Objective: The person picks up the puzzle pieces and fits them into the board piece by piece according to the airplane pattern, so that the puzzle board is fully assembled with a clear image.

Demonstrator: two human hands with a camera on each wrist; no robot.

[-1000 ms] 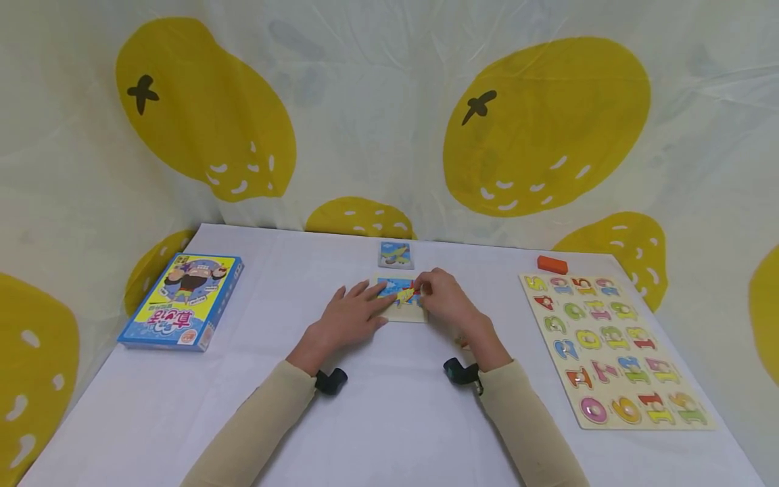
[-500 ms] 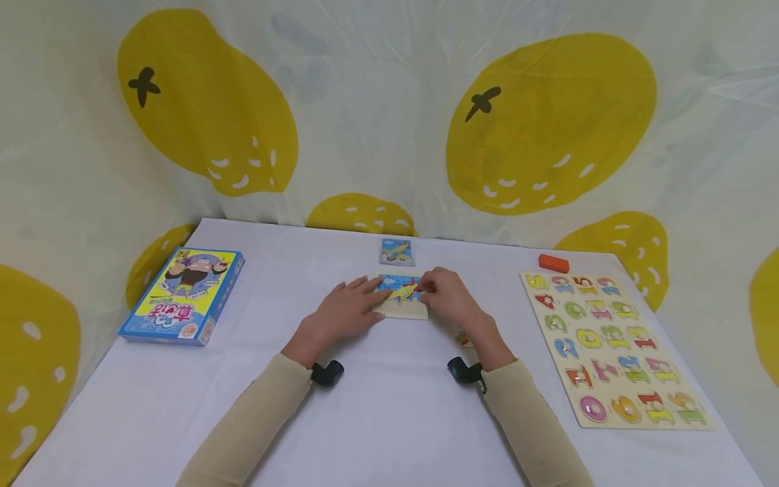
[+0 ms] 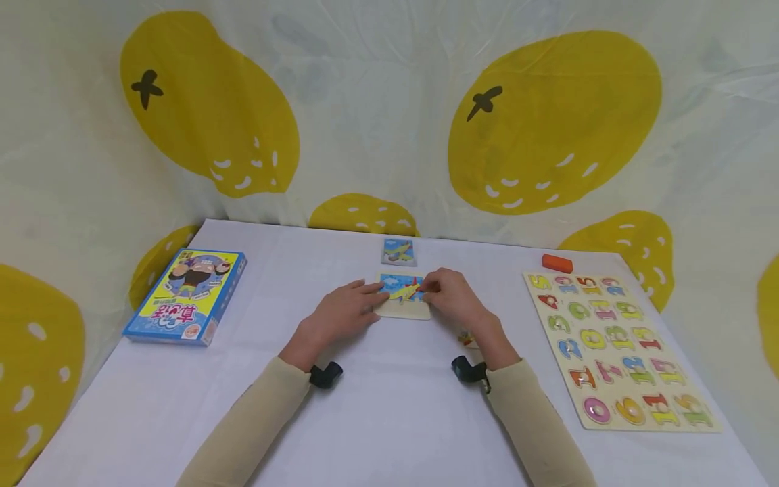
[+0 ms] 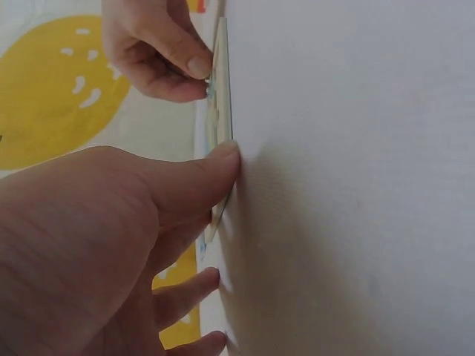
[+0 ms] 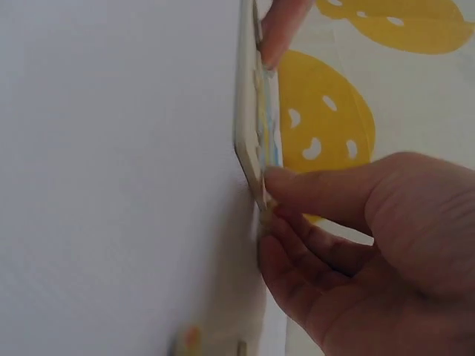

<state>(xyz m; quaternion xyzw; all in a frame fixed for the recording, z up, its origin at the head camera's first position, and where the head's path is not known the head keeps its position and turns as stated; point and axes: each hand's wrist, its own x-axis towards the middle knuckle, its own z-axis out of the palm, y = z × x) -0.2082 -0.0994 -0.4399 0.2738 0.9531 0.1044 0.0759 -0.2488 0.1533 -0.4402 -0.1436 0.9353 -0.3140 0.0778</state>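
Note:
A small wooden jigsaw board with a yellow aeroplane picture lies on the table, its pale front strip uncovered. My left hand rests at its left side, fingers spread and mostly straight. The left thumb touches the board's near edge, and the forefinger reaches onto the picture. At the right end, my right hand has its thumb and fingers bent together over a puzzle piece near the red tail. That piece is mostly hidden by the fingers. By the right wrist lies another small coloured piece, partly covered.
Behind the board sits a square aeroplane card. A blue and yellow box lies at the left. On the right are a wooden number board and an orange block. A lemon-print curtain hangs behind the table.
My left hand has drawn slightly back left, showing more of the picture. My right hand stays at the board's right end, with only small finger movement. The head view has shifted a little.

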